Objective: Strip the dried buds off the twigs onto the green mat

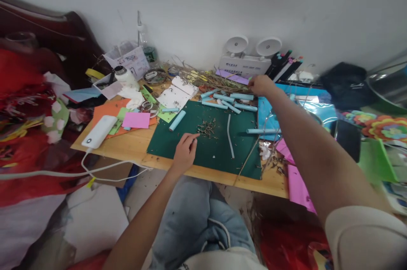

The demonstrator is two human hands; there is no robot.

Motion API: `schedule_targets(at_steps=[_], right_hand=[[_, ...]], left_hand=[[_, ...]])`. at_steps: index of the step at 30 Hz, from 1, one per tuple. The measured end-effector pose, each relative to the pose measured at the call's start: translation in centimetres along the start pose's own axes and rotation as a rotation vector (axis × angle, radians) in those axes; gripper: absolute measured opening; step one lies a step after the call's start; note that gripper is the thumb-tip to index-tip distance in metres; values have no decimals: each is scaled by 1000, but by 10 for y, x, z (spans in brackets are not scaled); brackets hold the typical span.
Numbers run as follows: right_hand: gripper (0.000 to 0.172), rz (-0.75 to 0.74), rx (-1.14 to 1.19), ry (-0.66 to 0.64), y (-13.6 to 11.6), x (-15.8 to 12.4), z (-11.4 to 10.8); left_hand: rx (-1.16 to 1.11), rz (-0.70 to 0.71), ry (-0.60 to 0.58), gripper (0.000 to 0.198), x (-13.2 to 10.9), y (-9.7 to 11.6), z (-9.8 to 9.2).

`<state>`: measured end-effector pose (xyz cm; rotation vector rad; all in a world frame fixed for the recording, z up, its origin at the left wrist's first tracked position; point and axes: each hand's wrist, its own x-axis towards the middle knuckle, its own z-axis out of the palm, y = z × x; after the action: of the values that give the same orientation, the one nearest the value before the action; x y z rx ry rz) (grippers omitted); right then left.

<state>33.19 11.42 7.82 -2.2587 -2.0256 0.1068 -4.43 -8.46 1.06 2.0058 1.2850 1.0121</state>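
Observation:
My left hand (pixel 185 151) rests over the near part of a dark green cutting mat (pixel 190 113). Its index finger stretches toward a small pile of broken twig bits (pixel 207 129), and no held object shows. At the back of the table, my right hand (pixel 262 85) has its fingers closed by a purple paper strip (pixel 233 77) and some dry twigs (pixel 203 76); what they hold is hidden. Several light blue paper rolls (pixel 242 96) lie in front of that hand. One more blue roll (pixel 177 121) lies left of the pile, and a thin grey strip (pixel 230 136) right of it.
A white power bank (pixel 99 132) with a cable and coloured paper (pixel 136 120) occupy the left. Behind stand a white bottle (pixel 126 78) and a white two-lamp unit (pixel 244 64). Markers (pixel 288 66), a blue sheet (pixel 267 113) and a dark phone (pixel 347 138) are on the right.

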Motion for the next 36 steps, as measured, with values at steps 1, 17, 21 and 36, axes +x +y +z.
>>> schedule_targets(at_steps=[1,17,21,36], right_hand=[[24,-7,32,46,1,0,-3],[42,5,-183,806,-10,-31,-133],[34,48,-236,830,-11,-33,-138],[90,-193,-331,501,-13,-62,-132]], left_hand=[[-2,-2,0,31,0,0,0],[30,-16,-31,32,0,1,0],[38,-21,-42,31,0,1,0],[67,-35,-96,30,-2,-4,3]])
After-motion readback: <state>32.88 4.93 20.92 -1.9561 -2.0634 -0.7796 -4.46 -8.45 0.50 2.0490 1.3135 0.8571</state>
